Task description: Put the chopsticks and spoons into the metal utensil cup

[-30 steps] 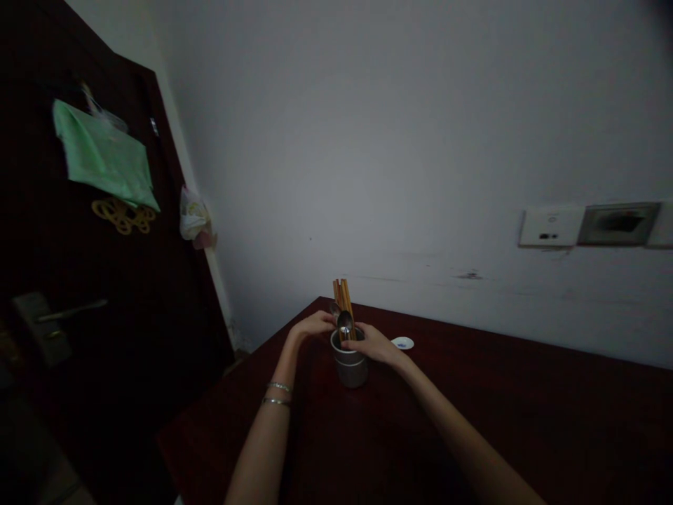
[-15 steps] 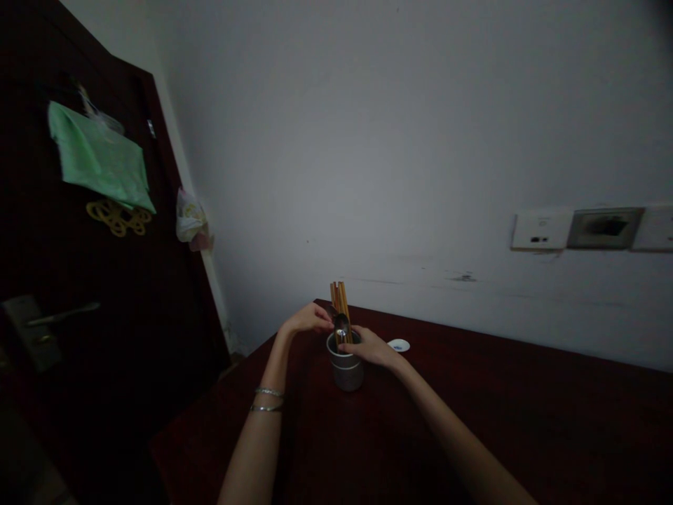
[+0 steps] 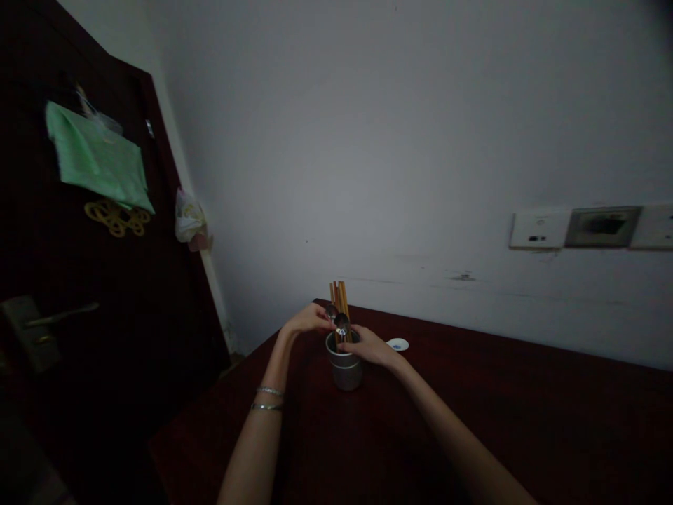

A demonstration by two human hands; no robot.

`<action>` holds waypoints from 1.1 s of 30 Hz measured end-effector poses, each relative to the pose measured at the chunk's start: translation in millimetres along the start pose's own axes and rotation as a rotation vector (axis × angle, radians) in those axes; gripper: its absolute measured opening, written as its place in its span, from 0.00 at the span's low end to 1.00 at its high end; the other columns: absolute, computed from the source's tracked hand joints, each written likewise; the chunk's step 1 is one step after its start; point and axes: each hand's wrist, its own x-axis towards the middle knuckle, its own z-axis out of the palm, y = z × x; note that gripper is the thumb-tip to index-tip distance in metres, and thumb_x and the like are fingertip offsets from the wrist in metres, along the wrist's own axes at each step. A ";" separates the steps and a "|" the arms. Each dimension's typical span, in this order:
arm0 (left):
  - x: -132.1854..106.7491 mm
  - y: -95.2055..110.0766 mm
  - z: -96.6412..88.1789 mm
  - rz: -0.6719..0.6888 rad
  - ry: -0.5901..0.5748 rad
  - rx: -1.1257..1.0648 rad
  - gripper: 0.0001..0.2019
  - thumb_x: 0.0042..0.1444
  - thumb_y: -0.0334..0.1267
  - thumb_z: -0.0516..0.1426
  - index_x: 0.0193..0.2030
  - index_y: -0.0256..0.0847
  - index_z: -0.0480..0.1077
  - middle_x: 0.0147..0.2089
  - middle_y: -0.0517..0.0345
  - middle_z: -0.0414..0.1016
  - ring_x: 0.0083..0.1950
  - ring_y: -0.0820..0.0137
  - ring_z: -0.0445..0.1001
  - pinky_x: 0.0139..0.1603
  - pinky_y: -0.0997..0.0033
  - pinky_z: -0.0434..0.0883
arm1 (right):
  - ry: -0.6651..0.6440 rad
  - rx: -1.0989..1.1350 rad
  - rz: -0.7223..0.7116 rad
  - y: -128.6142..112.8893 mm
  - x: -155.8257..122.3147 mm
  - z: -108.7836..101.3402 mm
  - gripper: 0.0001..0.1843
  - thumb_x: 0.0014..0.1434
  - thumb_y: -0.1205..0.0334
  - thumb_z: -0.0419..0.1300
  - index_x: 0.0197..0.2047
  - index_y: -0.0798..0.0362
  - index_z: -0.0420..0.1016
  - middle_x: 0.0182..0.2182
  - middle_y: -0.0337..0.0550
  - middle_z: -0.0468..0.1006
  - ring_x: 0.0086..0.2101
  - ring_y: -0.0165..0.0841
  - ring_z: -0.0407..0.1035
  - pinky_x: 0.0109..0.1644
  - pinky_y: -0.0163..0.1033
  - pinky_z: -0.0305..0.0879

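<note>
A metal cup (image 3: 345,369) stands near the far left corner of a dark red table (image 3: 473,428). Orange chopsticks (image 3: 339,297) and two metal spoons (image 3: 341,323) stick up out of it. My left hand (image 3: 309,320) is at the cup's upper left, fingers pinched on the handle side of a spoon (image 3: 331,311). My right hand (image 3: 368,345) rests on the cup's right rim, fingers curled around it. Two bangles sit on my left wrist.
A small white dish (image 3: 398,344) lies on the table just right of my right hand. A dark door (image 3: 78,280) with a lever handle (image 3: 57,317) and a hanging green cloth (image 3: 97,158) stands at the left. Wall sockets (image 3: 539,229) sit on the white wall.
The view has shifted slightly, so everything sits a little lower and left. My hands stay at the cup; the left fingers have closed in on the spoon.
</note>
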 end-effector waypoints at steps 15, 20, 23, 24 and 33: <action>-32.4 49.0 -21.7 0.181 0.446 -0.311 0.11 0.37 0.37 0.64 0.25 0.32 0.71 0.28 0.54 0.72 0.31 0.72 0.71 0.31 0.73 0.71 | 0.024 -0.008 -0.027 3.5 1.4 -1.0 0.29 0.44 0.59 0.64 0.51 0.56 0.66 0.46 0.48 0.73 0.45 0.39 0.67 0.50 0.42 0.61; -35.9 63.4 -17.1 0.279 0.506 -0.424 0.12 0.39 0.39 0.63 0.26 0.33 0.69 0.24 0.58 0.69 0.26 0.74 0.69 0.24 0.75 0.70 | 0.009 -0.004 -0.055 4.7 2.4 -1.4 0.31 0.44 0.57 0.64 0.52 0.58 0.64 0.48 0.51 0.71 0.47 0.39 0.66 0.51 0.43 0.59; -33.3 65.5 -12.9 0.282 0.523 -0.443 0.13 0.39 0.40 0.63 0.27 0.33 0.68 0.23 0.59 0.68 0.25 0.75 0.69 0.23 0.75 0.70 | 0.009 0.005 -0.062 4.2 2.3 -2.1 0.29 0.45 0.58 0.63 0.51 0.57 0.65 0.47 0.49 0.71 0.47 0.39 0.66 0.52 0.43 0.59; -32.1 65.5 -11.6 0.280 0.524 -0.449 0.13 0.39 0.40 0.63 0.27 0.33 0.68 0.23 0.59 0.68 0.25 0.75 0.68 0.23 0.76 0.70 | 0.012 0.007 -0.062 3.8 2.2 -2.5 0.29 0.46 0.58 0.63 0.51 0.57 0.65 0.47 0.50 0.71 0.46 0.39 0.66 0.52 0.43 0.59; -23.9 65.7 0.9 0.263 0.492 -0.478 0.12 0.39 0.39 0.63 0.27 0.34 0.68 0.23 0.60 0.68 0.26 0.75 0.68 0.22 0.77 0.69 | -0.046 0.106 -0.042 0.9 0.2 -7.0 0.31 0.46 0.58 0.64 0.52 0.57 0.62 0.44 0.49 0.73 0.44 0.38 0.68 0.48 0.43 0.63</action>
